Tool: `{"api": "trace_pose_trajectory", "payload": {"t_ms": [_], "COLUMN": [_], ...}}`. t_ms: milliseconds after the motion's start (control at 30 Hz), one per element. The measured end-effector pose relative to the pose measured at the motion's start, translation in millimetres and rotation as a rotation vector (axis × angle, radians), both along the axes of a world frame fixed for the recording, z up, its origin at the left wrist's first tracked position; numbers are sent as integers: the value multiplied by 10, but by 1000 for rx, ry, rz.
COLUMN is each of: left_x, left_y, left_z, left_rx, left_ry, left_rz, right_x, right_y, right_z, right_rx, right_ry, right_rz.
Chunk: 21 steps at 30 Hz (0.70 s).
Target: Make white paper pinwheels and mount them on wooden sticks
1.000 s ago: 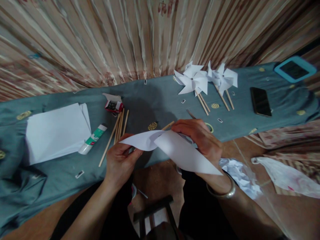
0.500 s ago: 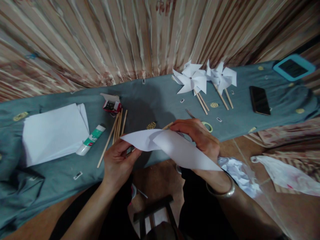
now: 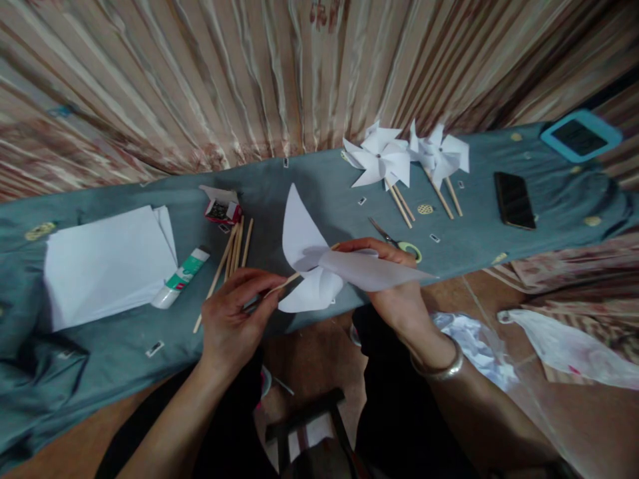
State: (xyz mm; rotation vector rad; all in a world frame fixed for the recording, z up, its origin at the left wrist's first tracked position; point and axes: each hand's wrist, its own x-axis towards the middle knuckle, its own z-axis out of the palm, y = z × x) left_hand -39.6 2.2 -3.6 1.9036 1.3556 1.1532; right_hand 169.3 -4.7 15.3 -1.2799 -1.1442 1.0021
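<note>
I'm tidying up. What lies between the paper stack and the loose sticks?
In the head view, a glue stick lies between the paper stack and the loose sticks.

Pinwheel, one: plain white paper, unmarked. I count three broad blades plainly in my view: one standing up and pointed, one spread low on the left, one long and drawn out to the right, tapering to a tip. A further scrap of white edge shows behind; I cannot make out its shape. Pose: tilted, raised over the near edge of the table, held at its right side in the right hand.

Stick, one: slim, pale wood, slanting from the left hand's pinch up to the pinwheel's middle, where paper hides it from me.
</note>
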Motion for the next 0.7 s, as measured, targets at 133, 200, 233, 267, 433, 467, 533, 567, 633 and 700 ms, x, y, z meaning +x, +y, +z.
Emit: {"api": "trace_pose_trajectory", "payload": {"t_ms": [133, 200, 233, 267, 433, 467, 533, 567, 633, 700], "left_x": [-16, -31, -38, -44, -52, -52, -54, -56, -60, -63], "left_y": [3, 2, 0, -2, -11, -13, -15, -16, -16, -15], "left_z": [-22, -33, -36, -38, -39, -40, -45, -48, -54, -60], "left_rx": [40, 47, 49, 48, 29, 22, 16, 17, 29, 46], "left_ry": [16, 34, 43, 51, 66, 70, 84, 97, 129, 158], "left_rz": [-2, -5, -6, -8, -2, -1, 3, 6, 8, 8], "right_x": [-14, -16, -16, -16, -14, -11, 0, 8, 23, 33], "right_y": [-17, -30, -33, -33, 0, 8, 23, 29, 41, 54], "right_z": [14, 34, 43, 52, 69, 66, 54, 46, 24, -4], "right_rx": [-16, -8, -6, -6, -23, -32, -57, -73, -100, -114], "right_ry": [-34, -42, -47, -50, 0, 9, 17, 18, 29, 41], "right_rz": [-10, -13, -17, -23, -44, -33, 3, 25, 59, 73]}}
